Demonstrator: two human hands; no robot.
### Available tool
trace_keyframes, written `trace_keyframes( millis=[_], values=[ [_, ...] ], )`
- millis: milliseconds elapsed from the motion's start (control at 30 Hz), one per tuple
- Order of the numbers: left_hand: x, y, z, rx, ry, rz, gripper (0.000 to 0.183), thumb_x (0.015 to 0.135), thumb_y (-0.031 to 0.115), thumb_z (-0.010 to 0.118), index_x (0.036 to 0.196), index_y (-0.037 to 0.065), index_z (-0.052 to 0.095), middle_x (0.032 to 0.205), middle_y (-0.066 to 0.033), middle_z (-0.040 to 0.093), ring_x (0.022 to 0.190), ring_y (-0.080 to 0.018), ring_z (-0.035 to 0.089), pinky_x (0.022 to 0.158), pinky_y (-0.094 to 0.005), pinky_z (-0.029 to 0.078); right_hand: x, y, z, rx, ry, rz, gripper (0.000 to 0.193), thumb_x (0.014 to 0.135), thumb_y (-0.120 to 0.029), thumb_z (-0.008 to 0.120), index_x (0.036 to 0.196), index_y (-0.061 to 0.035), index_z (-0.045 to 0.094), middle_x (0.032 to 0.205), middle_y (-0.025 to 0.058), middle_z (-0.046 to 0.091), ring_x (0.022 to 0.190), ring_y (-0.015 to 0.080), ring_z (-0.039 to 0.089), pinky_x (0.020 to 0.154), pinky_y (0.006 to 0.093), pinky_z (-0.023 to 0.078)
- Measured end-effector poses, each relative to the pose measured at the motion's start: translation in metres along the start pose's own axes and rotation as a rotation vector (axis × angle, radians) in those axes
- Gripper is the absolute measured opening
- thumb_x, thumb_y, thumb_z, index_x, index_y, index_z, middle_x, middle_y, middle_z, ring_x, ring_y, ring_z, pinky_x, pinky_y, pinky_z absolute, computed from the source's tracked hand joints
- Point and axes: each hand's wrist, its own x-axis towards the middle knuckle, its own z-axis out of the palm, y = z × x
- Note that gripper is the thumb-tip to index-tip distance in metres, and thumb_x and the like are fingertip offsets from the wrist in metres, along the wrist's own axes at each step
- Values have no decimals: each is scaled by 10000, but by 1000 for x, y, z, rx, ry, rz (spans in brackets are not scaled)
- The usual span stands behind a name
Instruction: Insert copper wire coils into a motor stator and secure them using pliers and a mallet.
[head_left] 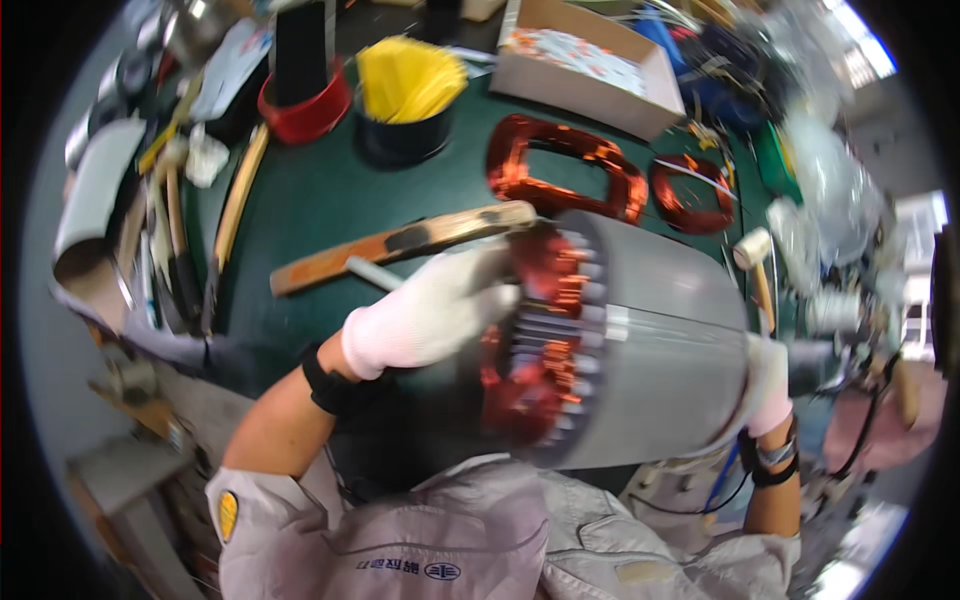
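A large grey cylindrical motor stator (670, 340) lies on its side in front of me. Red-brown copper windings (540, 390) bulge from its left end, among a ring of pale slot liners. My left hand (430, 310), in a white glove, is at those windings, thumb and fingers closed about their upper part; motion blurs the fingertips. At the opposite end, my gloved right hand (768, 385) grips the stator's rim, its fingers partly hidden. Just beyond my left hand, a worn wooden bar (400, 243) lies across the green table, with a pale stick (373, 272) beside it.
Two wound copper coils (570, 185) (692, 212) lie behind the stator. Farther back are a cardboard box (580, 75), a black tub of yellow sheets (410, 90) and a red tape roll (305, 110). Hammers and hand tools (178, 240) crowd the left; a white-headed mallet (755, 255) lies right.
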Motion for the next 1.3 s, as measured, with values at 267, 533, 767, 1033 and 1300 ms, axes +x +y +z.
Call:
trace_keyframes(
  millis=[267, 533, 767, 1033, 1300],
  values=[
    [-7, -6, -3, 114, -27, -25, 218, 1057, 119, 552, 1205, -40, 539, 1045, -309, 661, 1036, -520, 639, 899, -556, 511, 35, -40, -20, 203, -83, 86, 374, 828, -185, 843, 1129, 10, 736, 1012, 195, 765, 920, 344, 746, 806, 403, 575],
    [-3, -1, -9, 163, -131, -125, 291, 1032, 140, 556, 1244, -59, 554, 1121, -299, 653, 1095, -504, 632, 950, -536, 513, 37, -85, -27, -196, -73, -213, 648, 798, -226, 919, 1361, 10, 702, 1248, 183, 790, 1146, 301, 761, 991, 432, 587],
    [-5, -8, -3, 135, -66, -24, 272, 1023, 127, 529, 1220, -56, 569, 1085, -289, 662, 1086, -484, 647, 964, -532, 515, 23, -52, 4, 54, -62, -11, 464, 915, -253, 799, 1303, -5, 740, 1191, 150, 805, 1086, 298, 774, 944, 407, 599],
    [-4, -12, -2, 134, -58, -34, 278, 1019, 98, 533, 1243, -62, 573, 1025, -200, 645, 962, -316, 625, 904, -445, 527, 25, -74, -1, 346, -7, 139, 348, 920, -214, 743, 1202, -12, 761, 1074, 165, 793, 986, 327, 777, 865, 379, 594],
    [2, 58, -35, 536, 5, -121, 321, 1015, 185, 648, 1259, -23, 660, 1105, -240, 732, 1034, -357, 724, 933, -415, 554, 6, -89, -15, 66, 300, -18, 326, 826, -119, 786, 1128, -11, 734, 1072, 181, 720, 1013, 398, 695, 878, 470, 569]
  ],
)
